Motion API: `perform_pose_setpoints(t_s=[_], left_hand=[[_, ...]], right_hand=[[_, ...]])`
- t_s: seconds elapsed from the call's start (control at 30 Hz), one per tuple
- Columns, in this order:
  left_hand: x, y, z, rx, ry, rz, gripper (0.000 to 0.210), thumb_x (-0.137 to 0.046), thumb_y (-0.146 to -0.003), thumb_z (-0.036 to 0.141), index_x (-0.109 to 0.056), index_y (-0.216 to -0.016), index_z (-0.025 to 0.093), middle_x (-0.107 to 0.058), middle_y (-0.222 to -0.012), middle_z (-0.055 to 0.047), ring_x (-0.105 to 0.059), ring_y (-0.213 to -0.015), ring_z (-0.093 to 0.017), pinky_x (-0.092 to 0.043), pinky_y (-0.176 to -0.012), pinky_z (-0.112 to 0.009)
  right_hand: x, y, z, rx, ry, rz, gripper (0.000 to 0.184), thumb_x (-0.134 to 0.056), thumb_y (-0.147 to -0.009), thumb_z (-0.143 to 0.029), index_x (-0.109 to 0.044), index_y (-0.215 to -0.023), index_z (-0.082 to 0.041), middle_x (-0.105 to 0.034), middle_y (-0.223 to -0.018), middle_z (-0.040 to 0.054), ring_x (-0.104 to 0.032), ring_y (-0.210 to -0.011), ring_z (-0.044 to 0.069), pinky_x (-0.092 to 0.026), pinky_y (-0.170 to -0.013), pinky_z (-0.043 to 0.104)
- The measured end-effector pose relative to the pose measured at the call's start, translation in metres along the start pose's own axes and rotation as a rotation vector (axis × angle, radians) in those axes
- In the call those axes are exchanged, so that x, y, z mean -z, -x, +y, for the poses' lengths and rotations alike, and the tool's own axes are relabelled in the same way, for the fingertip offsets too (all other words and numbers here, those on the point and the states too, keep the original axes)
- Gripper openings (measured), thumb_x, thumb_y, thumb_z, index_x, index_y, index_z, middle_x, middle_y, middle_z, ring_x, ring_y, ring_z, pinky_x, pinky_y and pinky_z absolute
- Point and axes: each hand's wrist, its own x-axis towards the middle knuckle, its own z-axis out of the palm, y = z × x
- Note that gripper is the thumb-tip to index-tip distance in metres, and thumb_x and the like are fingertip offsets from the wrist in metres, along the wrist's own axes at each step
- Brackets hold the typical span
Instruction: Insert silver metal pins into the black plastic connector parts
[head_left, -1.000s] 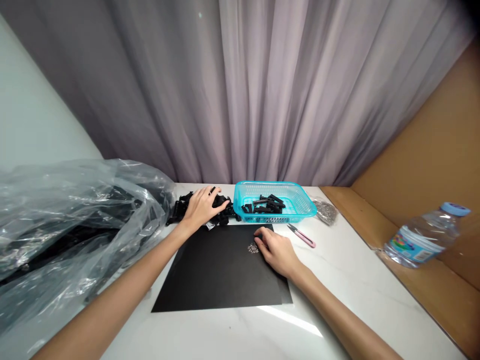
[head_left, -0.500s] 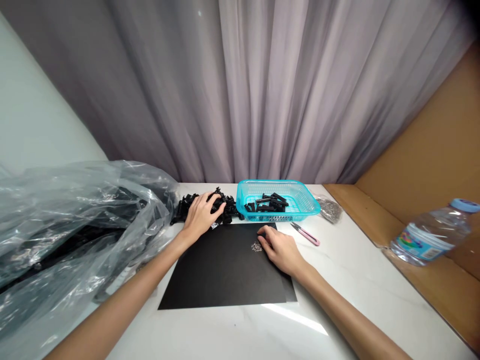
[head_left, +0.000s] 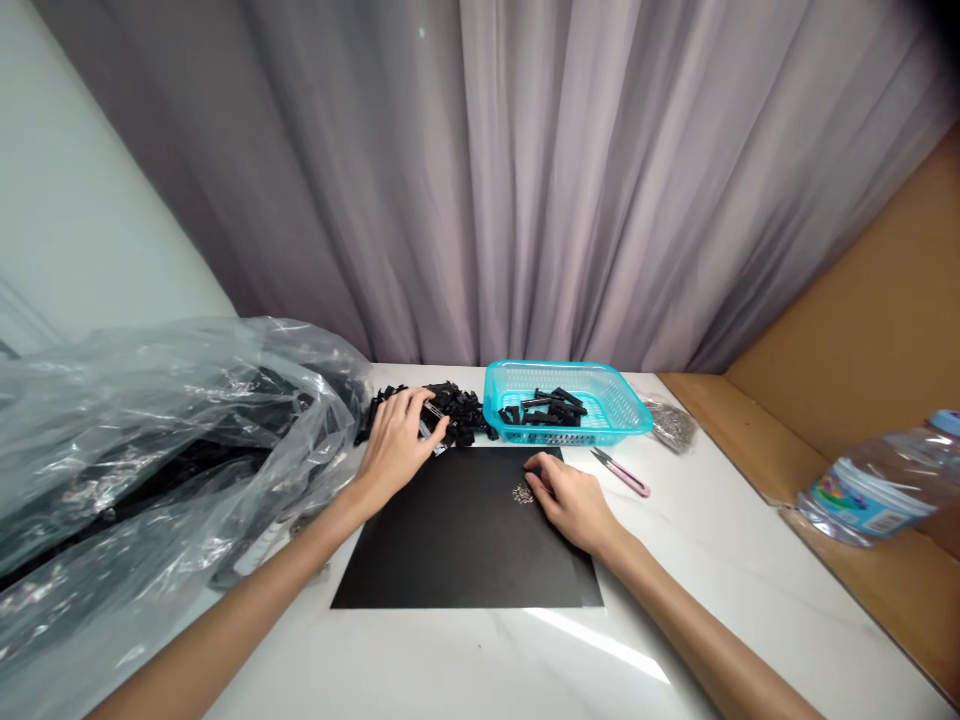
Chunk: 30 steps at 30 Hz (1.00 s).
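My left hand (head_left: 399,440) is closed on a black plastic piece (head_left: 433,411) with a pale glint along its edge, held between thumb and fingers. Right behind it lies a heap of black plastic parts (head_left: 463,408). A black sheet (head_left: 457,545) covers the middle of the table. On this sheet my right hand (head_left: 571,500) rests beside a small pile of tiny shiny metal pieces (head_left: 522,493). Its thumb and forefinger are bent close together at the pile's edge, and whatever may be between them is too small to make out.
A blue basket (head_left: 637,420) with several black parts stands at the back. Pink-handled snips (head_left: 630,480) and a clear bag of small metal pieces (head_left: 673,428) lie right of it. Large plastic bag (head_left: 172,430) fills the left; a water bottle (head_left: 862,495) lies on cardboard at right.
My left hand has drawn back slightly from the heap, and a black piece now shows between its fingers. The right hand stays by the metal pile. The whole view has shifted slightly.
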Motion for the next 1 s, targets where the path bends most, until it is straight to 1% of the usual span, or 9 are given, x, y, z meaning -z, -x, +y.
perform_pose_setpoints(t_s=[0.1, 0.17, 0.2, 0.33, 0.53, 0.63, 0.77, 0.87, 1.0], left_hand=[[0.029, 0.037, 0.006, 0.027, 0.036, -0.054, 0.021, -0.05, -0.1, 0.038, -0.057, -0.111, 0.022, -0.066, -0.11, -0.008, -0.064, -0.103, -0.027, -0.05, -0.093, -0.041], [0.05, 0.066, 0.006, 0.043, 0.127, -0.219, 0.016, -0.046, -0.1, 0.036, -0.057, -0.104, 0.026, -0.064, -0.101, -0.004, -0.066, -0.093, -0.022, -0.051, -0.083, -0.036], [0.06, 0.08, 0.004, 0.066, 0.122, -0.241, 0.016, -0.044, -0.1, 0.035, -0.057, -0.102, 0.026, -0.064, -0.097, -0.003, -0.067, -0.087, -0.022, -0.051, -0.077, -0.035], [0.09, 0.116, -0.019, 0.104, -0.01, -0.309, 0.019, -0.044, -0.099, 0.039, -0.059, -0.094, 0.027, -0.064, -0.086, -0.002, -0.065, -0.081, -0.025, -0.048, -0.077, -0.039], [0.107, 0.114, -0.049, 0.244, -0.042, -0.238, 0.039, -0.051, -0.093, 0.065, -0.06, -0.106, 0.028, -0.07, -0.108, -0.005, -0.069, -0.097, -0.032, -0.051, -0.085, -0.044], [0.112, 0.113, -0.047, 0.201, -0.069, -0.138, 0.038, -0.051, -0.095, 0.06, -0.059, -0.115, 0.029, -0.069, -0.11, -0.007, -0.068, -0.098, -0.032, -0.052, -0.086, -0.044], [0.116, 0.113, -0.047, 0.156, -0.336, 0.018, 0.045, -0.044, -0.098, 0.057, -0.06, -0.126, 0.025, -0.06, -0.117, -0.016, -0.059, -0.108, -0.039, -0.051, -0.088, -0.051], [0.114, 0.113, -0.052, 0.13, -0.403, -0.025, 0.042, -0.041, -0.1, 0.053, -0.062, -0.12, 0.023, -0.06, -0.11, -0.016, -0.056, -0.104, -0.039, -0.049, -0.085, -0.051], [0.109, 0.118, -0.052, 0.053, -0.294, -0.072, 0.028, -0.043, -0.101, 0.037, -0.069, -0.1, 0.027, -0.066, -0.102, -0.013, -0.059, -0.101, -0.037, -0.044, -0.093, -0.055]], right_hand=[[0.0, 0.0, 0.0, 0.005, 0.004, 0.0, 0.021, -0.041, -0.107, -0.033, -0.058, -0.114, -0.024, -0.075, -0.102, 0.003, -0.071, -0.082, 0.019, -0.04, -0.067, 0.03], [0.0, 0.001, 0.0, 0.005, 0.003, 0.002, 0.022, -0.04, -0.106, -0.034, -0.058, -0.114, -0.024, -0.075, -0.101, 0.0032, -0.071, -0.081, 0.019, -0.04, -0.066, 0.03], [0.0, 0.001, 0.001, 0.004, 0.002, 0.003, 0.022, -0.04, -0.106, -0.034, -0.058, -0.114, -0.024, -0.075, -0.1, 0.0033, -0.07, -0.08, 0.02, -0.04, -0.066, 0.03], [0.0, 0.003, 0.002, 0.002, -0.001, 0.003, 0.022, -0.041, -0.106, -0.034, -0.059, -0.113, -0.024, -0.074, -0.094, 0.0029, -0.069, -0.077, 0.02, -0.039, -0.066, 0.03], [0.0, 0.004, 0.003, -0.005, 0.019, 0.002, 0.024, -0.04, -0.106, -0.036, -0.06, -0.113, -0.024, -0.071, -0.087, 0.0015, -0.068, -0.074, 0.019, -0.038, -0.063, 0.029], [-0.001, 0.005, 0.005, -0.004, 0.027, 0.002, 0.026, -0.041, -0.105, -0.037, -0.06, -0.114, -0.024, -0.071, -0.085, 0.0014, -0.068, -0.074, 0.019, -0.038, -0.063, 0.029], [-0.003, 0.006, 0.006, -0.001, 0.029, 0.008, 0.027, -0.04, -0.105, -0.039, -0.061, -0.114, -0.024, -0.072, -0.085, 0.0017, -0.068, -0.073, 0.019, -0.038, -0.062, 0.029], [-0.003, 0.006, 0.006, 0.002, 0.034, 0.013, 0.027, -0.04, -0.105, -0.039, -0.06, -0.114, -0.024, -0.072, -0.085, 0.0015, -0.068, -0.072, 0.019, -0.038, -0.062, 0.029], [-0.003, 0.006, 0.005, 0.006, 0.041, 0.016, 0.027, -0.04, -0.105, -0.038, -0.06, -0.114, -0.024, -0.072, -0.085, 0.0014, -0.068, -0.071, 0.019, -0.039, -0.062, 0.029]])
